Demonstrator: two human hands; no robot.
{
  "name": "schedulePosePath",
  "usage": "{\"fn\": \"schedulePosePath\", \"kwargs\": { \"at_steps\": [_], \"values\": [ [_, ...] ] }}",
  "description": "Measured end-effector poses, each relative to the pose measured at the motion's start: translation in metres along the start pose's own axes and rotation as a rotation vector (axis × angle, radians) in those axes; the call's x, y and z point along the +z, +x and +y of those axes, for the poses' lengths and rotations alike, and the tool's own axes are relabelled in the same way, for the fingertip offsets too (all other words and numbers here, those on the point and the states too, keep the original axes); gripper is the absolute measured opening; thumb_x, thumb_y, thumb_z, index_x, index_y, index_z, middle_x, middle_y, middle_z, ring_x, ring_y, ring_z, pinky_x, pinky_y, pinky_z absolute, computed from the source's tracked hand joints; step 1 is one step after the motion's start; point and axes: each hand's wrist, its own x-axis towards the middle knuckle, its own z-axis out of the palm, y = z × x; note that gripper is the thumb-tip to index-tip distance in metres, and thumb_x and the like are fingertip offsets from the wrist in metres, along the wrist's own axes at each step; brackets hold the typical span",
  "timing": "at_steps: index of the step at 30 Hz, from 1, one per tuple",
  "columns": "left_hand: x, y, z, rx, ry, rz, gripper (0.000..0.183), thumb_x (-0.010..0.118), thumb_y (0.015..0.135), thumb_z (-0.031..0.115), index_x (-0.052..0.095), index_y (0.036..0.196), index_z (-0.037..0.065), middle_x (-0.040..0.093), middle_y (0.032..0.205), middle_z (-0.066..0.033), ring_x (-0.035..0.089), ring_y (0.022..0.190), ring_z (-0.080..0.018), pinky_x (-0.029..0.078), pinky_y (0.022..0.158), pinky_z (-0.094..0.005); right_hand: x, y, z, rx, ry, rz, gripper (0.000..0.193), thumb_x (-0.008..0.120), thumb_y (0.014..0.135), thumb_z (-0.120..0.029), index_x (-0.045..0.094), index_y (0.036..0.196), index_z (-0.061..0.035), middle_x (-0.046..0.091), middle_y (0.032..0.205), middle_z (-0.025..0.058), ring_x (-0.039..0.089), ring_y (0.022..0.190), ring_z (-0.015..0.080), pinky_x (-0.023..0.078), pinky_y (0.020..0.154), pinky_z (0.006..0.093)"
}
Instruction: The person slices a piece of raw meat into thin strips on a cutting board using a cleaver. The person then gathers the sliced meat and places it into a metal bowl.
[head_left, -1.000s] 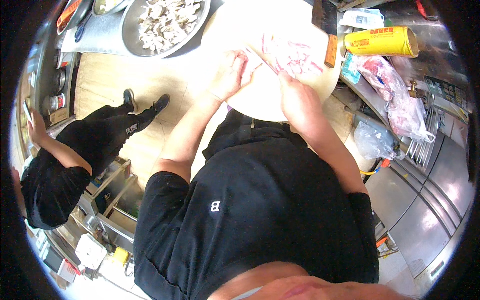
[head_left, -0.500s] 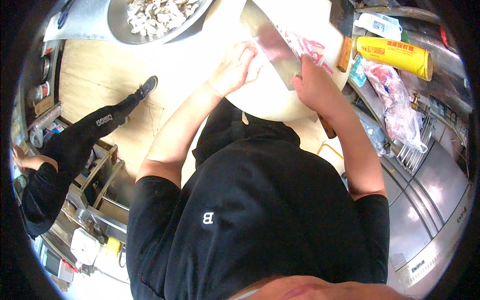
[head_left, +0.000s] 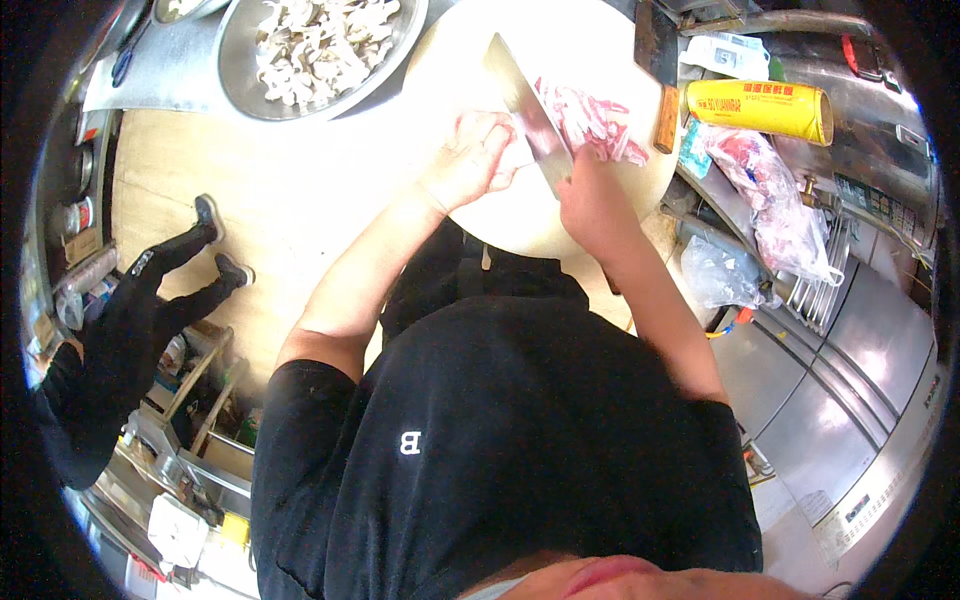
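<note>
From my distant seat I judged the step in hand to be slicing: I had the blade on the round cutting board (head_left: 530, 215), with cut strips to one side of it. My right hand (head_left: 600, 200) was closed firmly around the grip of a broad cleaver (head_left: 530, 110), and the blade ran from there toward the far left. The sliced meat (head_left: 595, 115), pink and white, lay in a loose heap on the far right part of the board, just beside the blade. On the blade's other side my left hand (head_left: 470, 155) was half closed, fingers curled and knuckles close to the steel; glare washed out the surface under the fingertips, so I could not tell whether they pinned a piece of meat.

Another stroke, I reckoned, would call for a steady left hand, fingertips tucked back, and a small shift of the edge leftward. The main risk I saw was a knuckle straying under that edge.

Around the work, a steel bowl (head_left: 232, 85) of pale mushrooms (head_left: 325, 45) stood at the far left by the grey bench (head_left: 170, 75). A wooden knife handle (head_left: 665, 120) lay at the board's right edge, and beyond it, farther right, I had a yellow tube (head_left: 760, 112) in view.
</note>
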Motion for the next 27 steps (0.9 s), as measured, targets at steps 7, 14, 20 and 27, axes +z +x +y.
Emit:
{"fn": "schedulePosePath", "kwargs": {
  "at_steps": [7,14,20,27],
  "values": [
    [0.009,-0.007,0.004,0.009,-0.036,-0.07,0.05,0.079,0.067,0.021,0.052,0.106,0.008,0.054,0.114,-0.0093,0.049,0.109,-0.0312,0.034,0.101,-0.0478,0.016,0.042,-0.01,0.024,0.032,0.085,0.033,0.062,0.088,-0.01,0.048,0.112,0.0071,0.063,0.098,0.034,0.061,0.098,0.0496,0.049,0.082,0.0552],
    [0.004,-0.007,0.012,0.0,0.006,-0.038,0.047,0.078,0.07,0.026,0.052,0.105,0.011,0.055,0.115,-0.0062,0.05,0.111,-0.0265,0.03,0.105,-0.0533,0.017,0.017,0.021,0.004,0.081,0.173,0.041,0.066,0.087,-0.017,0.048,0.115,0.0068,0.065,0.096,0.0314,0.064,0.094,0.0479,0.05,0.083,0.0501],
    [-0.011,-0.012,0.021,-0.072,0.059,-0.127,0.057,0.073,0.075,0.049,0.057,0.115,0.012,0.049,0.122,-0.0112,0.045,0.125,-0.0297,0.014,0.112,-0.0642,0.019,0.014,0.075,0.002,0.205,0.229,0.049,0.075,0.08,-0.024,0.053,0.114,0.0048,0.064,0.108,0.0283,0.062,0.1,0.0455,0.049,0.086,0.0493],
    [-0.043,-0.05,0.044,-0.264,0.19,0.045,0.046,0.074,0.074,0.035,0.056,0.109,0.012,0.049,0.119,-0.0115,0.045,0.12,-0.0309,0.023,0.109,-0.0576,0.03,0.003,0.081,0.027,-0.016,0.341,0.054,0.076,0.079,-0.022,0.055,0.122,0.0042,0.058,0.118,0.0295,0.055,0.112,0.0436,0.045,0.095,0.0478]
  ]
}}
